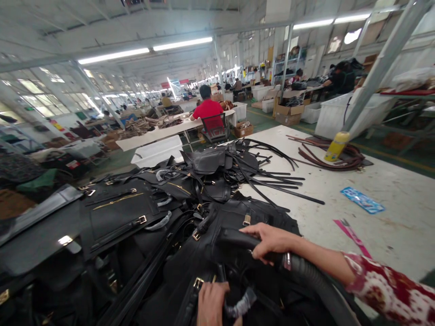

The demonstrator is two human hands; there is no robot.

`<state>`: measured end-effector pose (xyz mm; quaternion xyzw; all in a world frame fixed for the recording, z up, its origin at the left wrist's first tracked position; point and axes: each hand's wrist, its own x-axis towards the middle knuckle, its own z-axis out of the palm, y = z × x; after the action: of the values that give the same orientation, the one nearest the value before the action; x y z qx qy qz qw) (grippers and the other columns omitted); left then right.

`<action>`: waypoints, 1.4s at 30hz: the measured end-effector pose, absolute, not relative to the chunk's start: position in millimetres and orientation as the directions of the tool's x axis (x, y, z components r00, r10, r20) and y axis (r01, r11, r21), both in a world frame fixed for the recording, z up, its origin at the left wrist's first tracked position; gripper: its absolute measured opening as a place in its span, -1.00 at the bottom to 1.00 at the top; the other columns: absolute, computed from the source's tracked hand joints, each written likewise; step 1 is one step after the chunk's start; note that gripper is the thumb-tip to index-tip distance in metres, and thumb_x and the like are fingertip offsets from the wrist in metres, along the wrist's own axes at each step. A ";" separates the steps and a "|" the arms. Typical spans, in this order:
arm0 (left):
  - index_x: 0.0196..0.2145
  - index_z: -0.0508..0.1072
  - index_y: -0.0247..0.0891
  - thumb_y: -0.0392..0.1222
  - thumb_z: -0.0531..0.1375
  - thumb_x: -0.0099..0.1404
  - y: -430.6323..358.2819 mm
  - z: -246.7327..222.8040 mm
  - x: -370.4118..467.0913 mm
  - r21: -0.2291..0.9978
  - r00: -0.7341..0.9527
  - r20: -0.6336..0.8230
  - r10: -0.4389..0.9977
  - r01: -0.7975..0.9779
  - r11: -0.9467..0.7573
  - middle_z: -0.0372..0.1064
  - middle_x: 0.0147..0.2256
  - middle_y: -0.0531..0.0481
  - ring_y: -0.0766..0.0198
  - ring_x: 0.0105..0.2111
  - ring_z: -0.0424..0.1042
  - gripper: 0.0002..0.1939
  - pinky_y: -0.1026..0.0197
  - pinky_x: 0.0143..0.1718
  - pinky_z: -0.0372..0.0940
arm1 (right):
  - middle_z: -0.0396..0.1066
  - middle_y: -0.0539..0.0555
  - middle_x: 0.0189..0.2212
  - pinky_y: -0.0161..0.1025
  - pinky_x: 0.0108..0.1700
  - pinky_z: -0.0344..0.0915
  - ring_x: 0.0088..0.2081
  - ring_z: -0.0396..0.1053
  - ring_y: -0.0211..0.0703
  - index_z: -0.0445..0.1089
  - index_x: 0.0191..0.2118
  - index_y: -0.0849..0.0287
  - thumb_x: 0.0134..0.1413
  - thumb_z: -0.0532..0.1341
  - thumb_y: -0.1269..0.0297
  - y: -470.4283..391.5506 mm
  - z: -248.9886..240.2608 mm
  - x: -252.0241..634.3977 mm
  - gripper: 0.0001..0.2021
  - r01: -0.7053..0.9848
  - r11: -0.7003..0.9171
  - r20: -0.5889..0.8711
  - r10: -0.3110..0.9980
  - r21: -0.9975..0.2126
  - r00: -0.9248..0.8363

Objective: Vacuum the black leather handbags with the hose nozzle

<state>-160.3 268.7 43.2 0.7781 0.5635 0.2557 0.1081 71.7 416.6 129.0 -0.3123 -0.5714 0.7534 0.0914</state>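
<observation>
My right hand (272, 242) is wrapped around the black nozzle (234, 237) of a vacuum hose. Behind a shiny metal ring, the ribbed hose (316, 280) runs down under my forearm to the lower right. My left hand (212, 303), at the bottom middle, has its fingers curled on a black leather bag (183, 262), close to a gold buckle (198, 283). Its fingertips and thumb are partly hidden. Beside it, a handle wrapped in clear plastic (243, 304) sticks out. The nozzle lies over the dark leather, its mouth pointing left.
More black bag pieces (118, 208) with gold buckles and zips heap up leftward. Loose black straps (288, 181) trail over the white table (401, 226). Rightward lie brown cords (309, 158), a yellow bottle (337, 147), a blue packet (362, 199) and a pink zip (353, 237). Ahead, a person in red (209, 111) sits.
</observation>
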 end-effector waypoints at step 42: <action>-0.43 0.31 -0.23 -0.49 -0.07 0.07 264.2 42.5 -169.6 0.551 0.353 0.302 0.886 0.694 -0.464 0.30 -0.26 -0.11 0.20 -0.15 0.31 -0.75 0.10 -0.11 0.28 | 0.39 -0.10 -0.49 -0.50 -0.65 0.30 -0.64 0.32 -0.38 0.16 0.12 0.06 -0.26 0.29 0.45 413.8 117.9 85.0 -0.30 0.366 -0.386 -0.478 0.250 -0.847 -0.842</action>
<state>-169.6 264.2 42.5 0.8054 0.4903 0.2885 0.1664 85.0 413.8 117.9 -0.2787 -0.5529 0.7844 -0.0370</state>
